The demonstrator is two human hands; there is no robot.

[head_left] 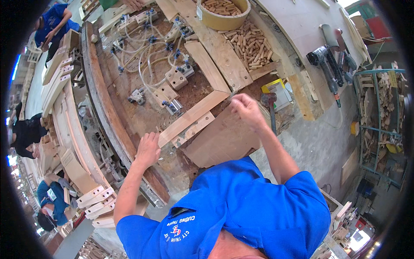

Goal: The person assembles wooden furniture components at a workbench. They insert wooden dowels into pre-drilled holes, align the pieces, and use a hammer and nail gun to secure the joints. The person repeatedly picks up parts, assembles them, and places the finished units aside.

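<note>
Two pale wooden rails meet in an angled corner on the worktable. My left hand (pixel 148 150) is closed round the near-left end of the lower wooden rail (pixel 194 113). The upper wooden rail (pixel 206 64) runs from the corner toward the far side. Beside that corner, my right hand (pixel 246 111) is raised with its fingers curled together; anything in them is too small or hidden to name. A short wooden block with holes (pixel 194 128) lies along the near side of the lower rail. Brown cardboard (pixel 220 140) lies between my arms.
Air clamps with clear hoses (pixel 151 56) cover the table's far left. A yellow tub of dowels (pixel 224 15) and loose dowels (pixel 252 45) sit at the far right. A hammer (pixel 270 105) lies right of my hand, near a nail gun (pixel 324 64). Co-workers (pixel 54 26) stand at the left.
</note>
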